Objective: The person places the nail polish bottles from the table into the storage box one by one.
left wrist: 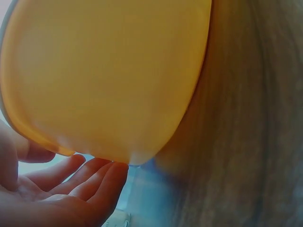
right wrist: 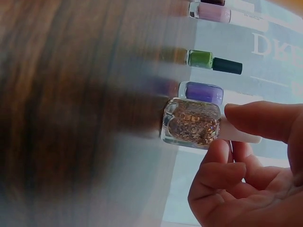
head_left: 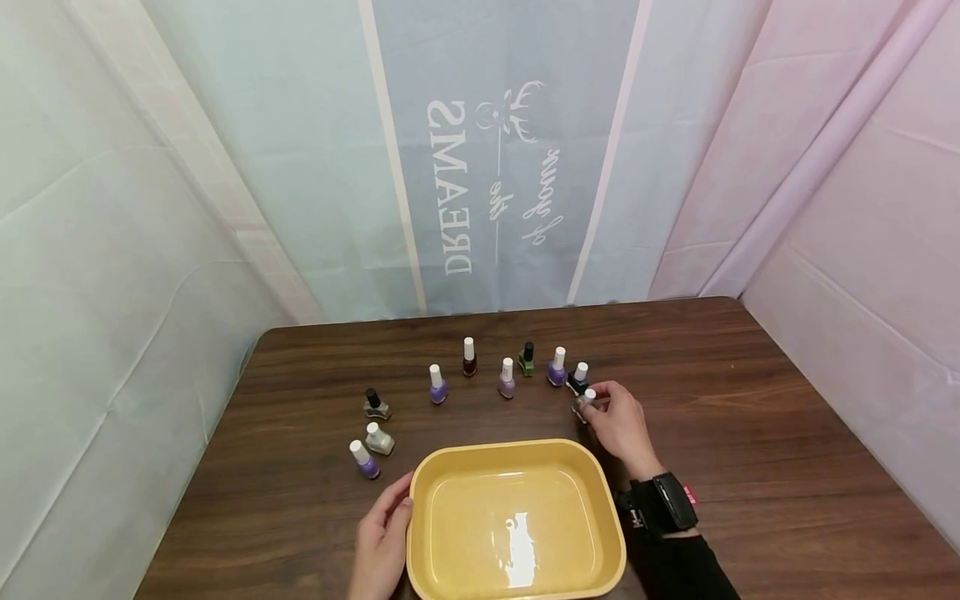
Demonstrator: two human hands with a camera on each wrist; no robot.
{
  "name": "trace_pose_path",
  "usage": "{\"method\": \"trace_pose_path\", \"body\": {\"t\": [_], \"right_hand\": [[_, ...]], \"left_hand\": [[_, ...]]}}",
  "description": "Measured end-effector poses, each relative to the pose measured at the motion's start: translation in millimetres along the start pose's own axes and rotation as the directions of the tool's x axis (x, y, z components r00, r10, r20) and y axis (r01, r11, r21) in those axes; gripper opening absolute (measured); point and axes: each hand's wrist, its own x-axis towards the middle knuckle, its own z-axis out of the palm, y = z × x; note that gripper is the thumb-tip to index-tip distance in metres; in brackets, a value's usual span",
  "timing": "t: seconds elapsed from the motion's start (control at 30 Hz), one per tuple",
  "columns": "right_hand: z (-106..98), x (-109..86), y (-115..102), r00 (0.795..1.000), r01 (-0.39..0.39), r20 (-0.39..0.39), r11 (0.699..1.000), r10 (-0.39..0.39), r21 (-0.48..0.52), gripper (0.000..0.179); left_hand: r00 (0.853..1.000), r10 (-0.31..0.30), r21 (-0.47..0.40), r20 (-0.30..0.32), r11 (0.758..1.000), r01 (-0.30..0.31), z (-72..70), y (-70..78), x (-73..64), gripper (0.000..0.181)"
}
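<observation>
Between thumb and fingers, my right hand point(head_left: 621, 425) pinches the pale cap of a glitter nail polish bottle point(right wrist: 194, 124), upright at the right end of the group. Clear glass with coppery flakes shows in the right wrist view. Just behind it in the head view is a dark nail polish bottle with a white cap point(head_left: 577, 380), and a purple one point(head_left: 556, 372) is to its left. My left hand point(head_left: 381, 542) touches the outside of the yellow tray point(head_left: 516, 443) at its left side, fingers fairly straight against the wall in the left wrist view.
More nail polish bottles stand across the wooden table point(head_left: 750, 417): green point(head_left: 527, 363), pinkish mauve point(head_left: 506, 383), dark red point(head_left: 469, 363), purple point(head_left: 438, 390). At the left are a grey one point(head_left: 377, 408), a whitish one point(head_left: 380, 440) and another purple one point(head_left: 366, 462). A printed curtain point(head_left: 495, 167) hangs behind.
</observation>
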Motion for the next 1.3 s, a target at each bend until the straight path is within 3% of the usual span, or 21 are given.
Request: {"method": "trace_pose_path", "body": {"t": [1.3], "right_hand": [[-1.9, -1.3, 2.4, 0.999, 0.035, -0.003, 0.999, -0.035, -0.037, 0.024]], "left_hand": [[1.000, 0.025, -0.011, -0.001, 1.000, -0.025, -0.3, -2.0, -0.9, 0.034]]}}
